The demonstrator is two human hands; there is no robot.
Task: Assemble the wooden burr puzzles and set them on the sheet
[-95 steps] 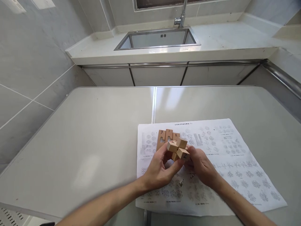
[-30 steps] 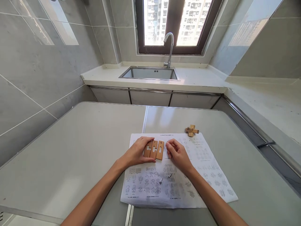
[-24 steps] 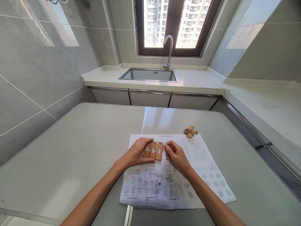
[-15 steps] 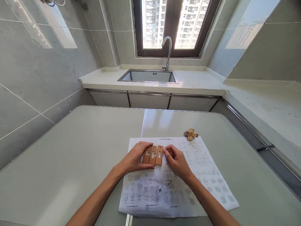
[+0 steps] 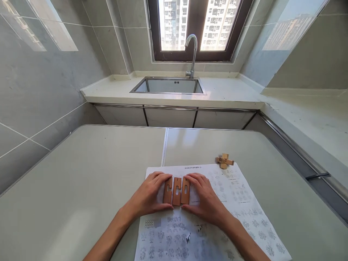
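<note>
Three flat wooden puzzle pieces with cut-out slots lie side by side on a printed paper sheet (image 5: 212, 239). My left hand (image 5: 149, 194) holds the left puzzle piece (image 5: 168, 191) end to end, fingertips at its far end and thumb at its near end. The middle puzzle piece (image 5: 176, 192) lies between my hands, with narrow gaps on either side. In the same kind of grip, my right hand (image 5: 205, 197) spans the right puzzle piece (image 5: 185, 192), its fingertips covering the far end.
An assembled wooden cross-shaped puzzle (image 5: 224, 161) sits at the sheet's far right corner. The sheet lies on a pale table (image 5: 81, 188) with a seam down its middle. Beyond are a counter with a sink (image 5: 168, 86) and a faucet (image 5: 193, 54) below a window.
My right hand has closed around the ends of the right puzzle piece. The three pieces now stand more evenly in line, with a gap opened beside the left one. The view has shifted slightly.
</note>
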